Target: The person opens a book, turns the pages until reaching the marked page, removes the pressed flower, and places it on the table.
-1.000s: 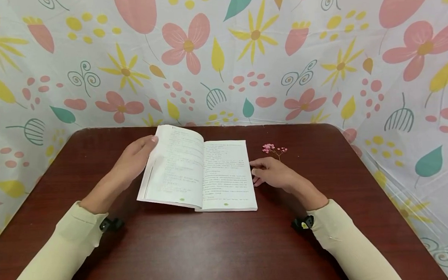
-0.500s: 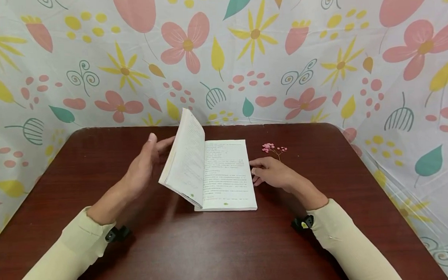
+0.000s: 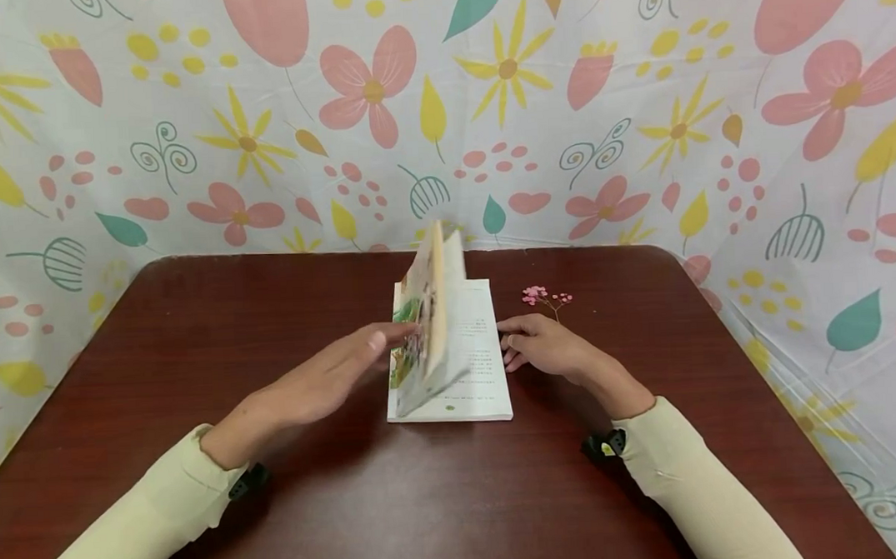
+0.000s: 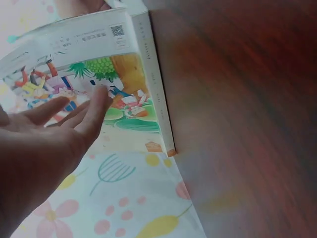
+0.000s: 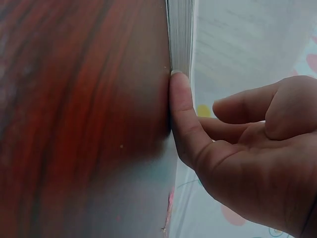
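Note:
A paperback book (image 3: 483,353) lies on the dark red-brown table, its left part of cover and pages raised steeply and blurred by motion. My left hand (image 3: 313,385) is to its left, fingers extended against the raised cover. In the left wrist view, that colourful illustrated cover (image 4: 131,84) stands behind the left hand (image 4: 54,134), whose fingers are spread and loosely bent. My right hand (image 3: 552,347) rests on the table at the book's right edge. In the right wrist view, a fingertip of the right hand (image 5: 247,163) touches the page edges (image 5: 182,34); the thumb is apart from them.
A small sprig of pink flowers (image 3: 542,299) lies on the table (image 3: 457,496) just behind the right hand. A floral-patterned cloth (image 3: 440,105) hangs along the table's far side and both flanks.
My left hand has moved right, swinging the book's left part up from a low tilt to nearly upright, over toward the right page. The right hand has stayed in place.

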`<state>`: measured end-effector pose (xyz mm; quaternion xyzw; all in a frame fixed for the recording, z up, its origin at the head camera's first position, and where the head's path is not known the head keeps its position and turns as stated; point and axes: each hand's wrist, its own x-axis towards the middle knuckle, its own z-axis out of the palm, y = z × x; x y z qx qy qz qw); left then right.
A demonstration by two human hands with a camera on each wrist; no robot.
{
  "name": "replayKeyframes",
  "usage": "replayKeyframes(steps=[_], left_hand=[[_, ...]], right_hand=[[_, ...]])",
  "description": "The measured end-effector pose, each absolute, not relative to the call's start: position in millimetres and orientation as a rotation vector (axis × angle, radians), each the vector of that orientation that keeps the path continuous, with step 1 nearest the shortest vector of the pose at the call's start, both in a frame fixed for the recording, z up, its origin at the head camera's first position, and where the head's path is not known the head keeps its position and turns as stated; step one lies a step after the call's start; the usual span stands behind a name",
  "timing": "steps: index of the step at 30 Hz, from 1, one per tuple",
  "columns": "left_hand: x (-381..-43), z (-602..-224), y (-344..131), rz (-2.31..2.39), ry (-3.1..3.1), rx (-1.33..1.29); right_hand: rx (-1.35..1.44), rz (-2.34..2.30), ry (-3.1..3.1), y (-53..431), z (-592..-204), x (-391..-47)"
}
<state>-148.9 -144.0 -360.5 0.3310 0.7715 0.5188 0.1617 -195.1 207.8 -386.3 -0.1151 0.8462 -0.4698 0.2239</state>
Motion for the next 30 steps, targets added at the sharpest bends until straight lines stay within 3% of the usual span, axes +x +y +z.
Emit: replayKeyframes(steps=[13, 30], left_hand=[[-138, -373, -140, 0.84, 2.476, 1.053], [-146, -375, -143, 0.69, 2.58, 1.158]], right_hand=[[-0.358, -1.339, 2.271, 206, -387, -198], [-0.423, -1.085, 2.534, 207, -382, -197]])
